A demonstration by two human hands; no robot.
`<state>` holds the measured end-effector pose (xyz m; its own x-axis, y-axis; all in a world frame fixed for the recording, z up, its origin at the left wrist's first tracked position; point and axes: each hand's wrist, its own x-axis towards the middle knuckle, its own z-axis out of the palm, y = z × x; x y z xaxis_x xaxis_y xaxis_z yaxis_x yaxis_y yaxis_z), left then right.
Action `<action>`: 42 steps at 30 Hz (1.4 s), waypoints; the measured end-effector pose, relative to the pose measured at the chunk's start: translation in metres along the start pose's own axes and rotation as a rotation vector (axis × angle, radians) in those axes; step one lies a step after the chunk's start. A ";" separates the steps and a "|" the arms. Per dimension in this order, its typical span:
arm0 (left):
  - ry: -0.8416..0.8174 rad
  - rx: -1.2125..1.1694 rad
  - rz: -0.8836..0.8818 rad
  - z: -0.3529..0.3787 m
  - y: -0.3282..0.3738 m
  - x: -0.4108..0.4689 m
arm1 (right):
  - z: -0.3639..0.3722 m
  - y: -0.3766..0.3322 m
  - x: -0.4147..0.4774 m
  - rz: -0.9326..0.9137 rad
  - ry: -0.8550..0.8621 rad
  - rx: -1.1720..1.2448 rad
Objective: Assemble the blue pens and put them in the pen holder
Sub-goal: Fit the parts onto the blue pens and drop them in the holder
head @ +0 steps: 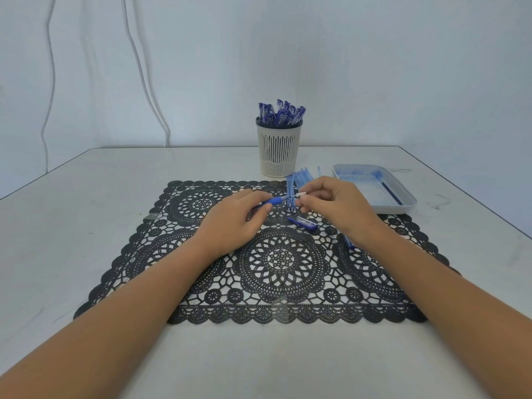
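Both arms (121, 321) reach over the black mat (282, 263), on the near side of the pen holder (278, 148). The left hand (239, 217) has its grip closed round the blue pen (276, 200). The right hand (331, 203) pinches the pen's clear tip. The pen is held just in front of the pen holder.

It looks like the tip is going on. Keep the pen still and turn the tip straight, not crooked. A cap (302, 223) lies nearby for later.

The pen holder is packed with blue pens. The tray (408, 207) to the right of it holds one dark stick.
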<state>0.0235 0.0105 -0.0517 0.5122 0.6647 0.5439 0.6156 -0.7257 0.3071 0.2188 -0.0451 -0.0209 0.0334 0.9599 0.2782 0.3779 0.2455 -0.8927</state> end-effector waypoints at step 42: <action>0.033 0.079 0.148 0.000 0.006 -0.003 | -0.003 0.004 -0.001 -0.145 -0.142 -0.420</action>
<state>0.0257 0.0046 -0.0512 0.5817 0.5444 0.6044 0.5808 -0.7982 0.1599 0.2228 -0.0452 -0.0239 -0.1631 0.9359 0.3121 0.7120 0.3306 -0.6195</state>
